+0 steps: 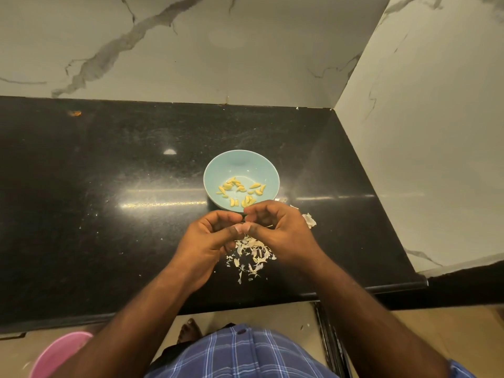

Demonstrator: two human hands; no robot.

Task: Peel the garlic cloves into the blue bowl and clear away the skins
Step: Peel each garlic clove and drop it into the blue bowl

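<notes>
A light blue bowl (241,167) stands on the black counter (109,186) and holds several peeled yellow garlic cloves (240,193). Just in front of the bowl my left hand (210,241) and my right hand (275,233) meet, fingers curled, pinching something small between thumbs and fingertips; the clove itself is mostly hidden, only a pale sliver shows. Below the hands lies a heap of white garlic skins (252,255). A few larger skin pieces (309,220) lie to the right of my right hand.
Marble walls close the counter at the back and on the right. The counter's front edge runs just under my forearms. A pink tub (57,353) stands on the floor at lower left, and a bare foot shows below the counter.
</notes>
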